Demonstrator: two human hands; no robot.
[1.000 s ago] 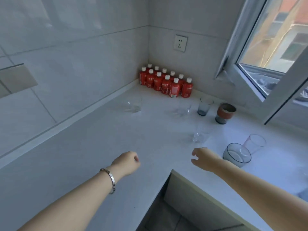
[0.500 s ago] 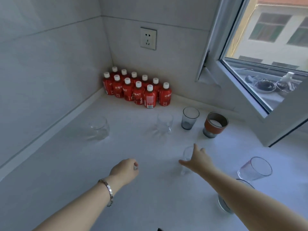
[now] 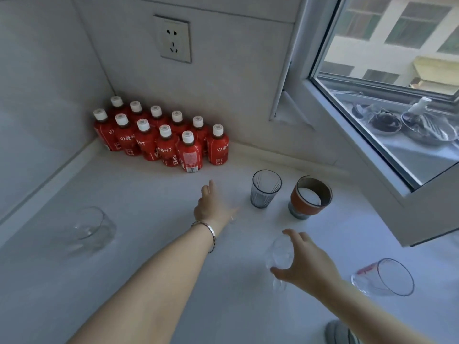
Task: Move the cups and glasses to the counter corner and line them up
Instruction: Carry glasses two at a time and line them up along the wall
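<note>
As its fingers (image 3: 294, 238) curl, the right hand (image 3: 306, 265) grips a glass (image 3: 279, 254).

my right hand (image 3: 305, 264) grips a small clear glass (image 3: 279, 256), which stands upright with my thumb and fingers on opposite sides. beyond that grip stand a smoky ribbed tumbler (image 3: 265, 192) and, just right of it, a cup with an orange-brown sleeve (image 3: 310, 198), both upright and apart. right of the grip is a pink-tinted glass (image 3: 383, 276) with red markings, its mouth turned towards me. a faint clear glass (image 3: 233, 214) sits at my left hand (image 3: 211, 207), and i can't tell if they touch. well left of that stands a wide clear glass (image 3: 92, 227).
</note>
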